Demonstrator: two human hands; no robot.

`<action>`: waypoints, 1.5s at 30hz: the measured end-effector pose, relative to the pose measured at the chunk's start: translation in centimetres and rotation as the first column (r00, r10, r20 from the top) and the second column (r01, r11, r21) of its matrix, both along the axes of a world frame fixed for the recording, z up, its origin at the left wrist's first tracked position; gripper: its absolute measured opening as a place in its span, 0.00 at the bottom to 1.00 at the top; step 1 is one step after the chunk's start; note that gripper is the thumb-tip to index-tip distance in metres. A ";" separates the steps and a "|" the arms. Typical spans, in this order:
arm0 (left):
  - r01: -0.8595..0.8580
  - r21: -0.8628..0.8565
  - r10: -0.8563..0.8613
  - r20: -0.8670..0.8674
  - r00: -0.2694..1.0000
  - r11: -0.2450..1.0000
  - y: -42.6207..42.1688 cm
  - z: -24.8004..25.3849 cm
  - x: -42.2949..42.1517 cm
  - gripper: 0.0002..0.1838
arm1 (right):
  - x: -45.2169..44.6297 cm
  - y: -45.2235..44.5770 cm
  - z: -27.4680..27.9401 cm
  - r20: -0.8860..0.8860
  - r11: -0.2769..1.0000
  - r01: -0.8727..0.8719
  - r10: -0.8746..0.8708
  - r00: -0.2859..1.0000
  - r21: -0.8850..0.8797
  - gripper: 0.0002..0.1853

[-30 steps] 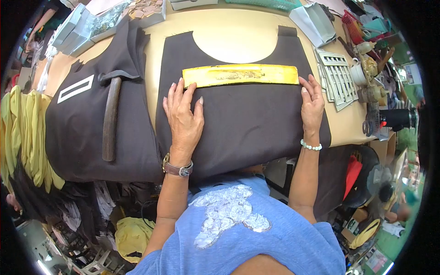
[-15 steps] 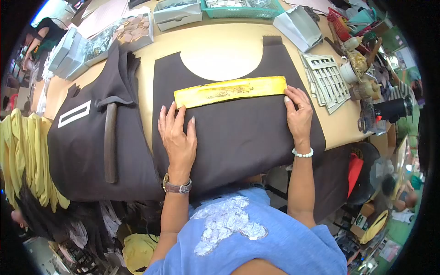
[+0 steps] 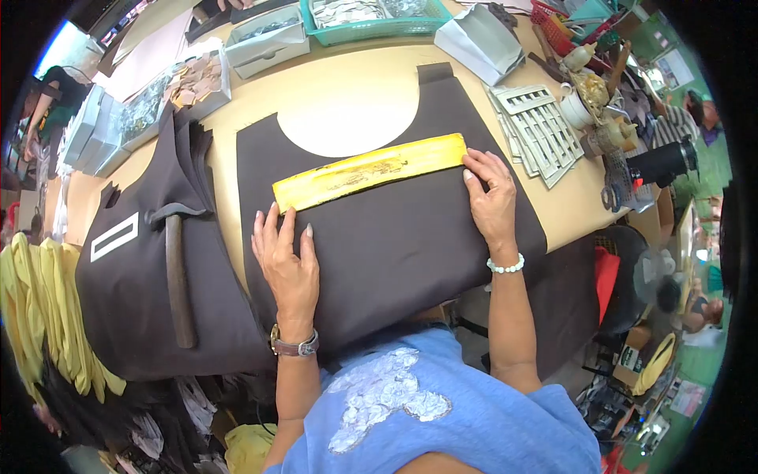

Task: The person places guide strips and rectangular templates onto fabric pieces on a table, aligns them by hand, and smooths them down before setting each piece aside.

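Observation:
A long, stiff-looking yellow strip (image 3: pixel 371 170) with brown smudges lies across a dark brown apron-shaped cloth panel (image 3: pixel 379 229), below its curved neckline. At the strip's lower left corner, the fingertips of my left hand (image 3: pixel 288 272) touch its edge, fingers spread and thumb apart. My right hand (image 3: pixel 493 201) rests at the other end, fingertips against the strip's edge and thumb on the cloth, fingers loosely extended. To the left, a hammer (image 3: pixel 180 276) with a wooden handle lies on a stack of similar dark panels (image 3: pixel 130 304), beside a white rectangular frame (image 3: pixel 115 237).
Boxes of small pieces (image 3: pixel 193 83) and a teal basket (image 3: pixel 371 28) line the table's back. A white open box (image 3: pixel 478 43), slotted pale templates (image 3: pixel 545 130) and scissors (image 3: pixel 612 189) are at the right. Yellow cloths (image 3: pixel 47 316) hang at the left edge.
The view has shifted, so the table's things appear further left and slightly turned. Both hands stay at the ends of the yellow strip, which keeps its place on the panel.

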State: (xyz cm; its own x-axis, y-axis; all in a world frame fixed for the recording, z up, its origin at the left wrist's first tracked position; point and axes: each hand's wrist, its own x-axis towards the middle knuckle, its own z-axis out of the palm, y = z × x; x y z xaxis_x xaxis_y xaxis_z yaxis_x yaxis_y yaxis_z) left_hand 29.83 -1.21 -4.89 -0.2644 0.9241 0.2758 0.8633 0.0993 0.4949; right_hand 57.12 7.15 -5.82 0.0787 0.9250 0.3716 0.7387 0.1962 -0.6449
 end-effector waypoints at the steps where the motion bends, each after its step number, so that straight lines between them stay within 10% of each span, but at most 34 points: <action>1: -0.001 0.007 0.001 0.009 1.000 1.000 0.0 0.0 0.0 0.20 | 0.1 0.0 -0.1 0.008 1.000 0.002 -0.002 1.000 -0.021 0.12; 45: -0.009 0.068 0.008 0.008 1.000 0.998 0.0 -0.2 -0.1 0.18 | -0.1 0.0 0.0 0.091 0.998 -0.038 0.043 0.995 -0.049 0.13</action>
